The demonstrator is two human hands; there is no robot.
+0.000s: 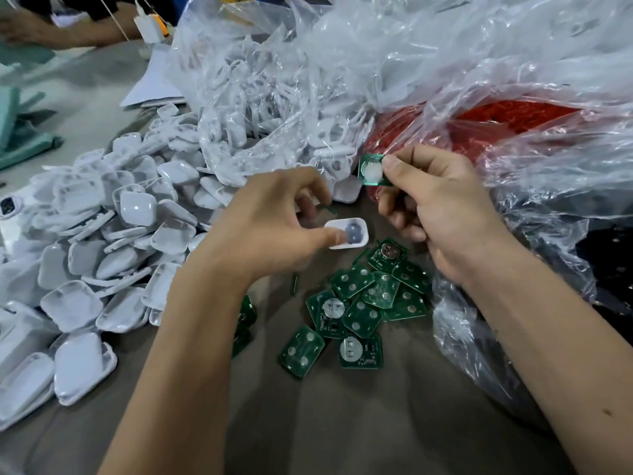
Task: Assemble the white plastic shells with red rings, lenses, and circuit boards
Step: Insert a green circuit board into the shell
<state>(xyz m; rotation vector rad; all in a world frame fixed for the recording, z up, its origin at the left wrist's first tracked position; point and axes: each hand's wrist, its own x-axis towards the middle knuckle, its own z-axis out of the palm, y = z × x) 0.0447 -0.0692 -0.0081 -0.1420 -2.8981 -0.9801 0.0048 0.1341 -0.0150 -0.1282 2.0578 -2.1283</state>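
Under left hand (274,221) — shell (346,233), seemingly pinched

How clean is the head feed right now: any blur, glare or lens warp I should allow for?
Head view: left hand fingertips slightly motion-blurred over the white shell; glare streaks on the clear plastic bags; wide-angle bending stretches both forearms at the lower edges; circuit boards sharp, evenly lit, shadows soft.
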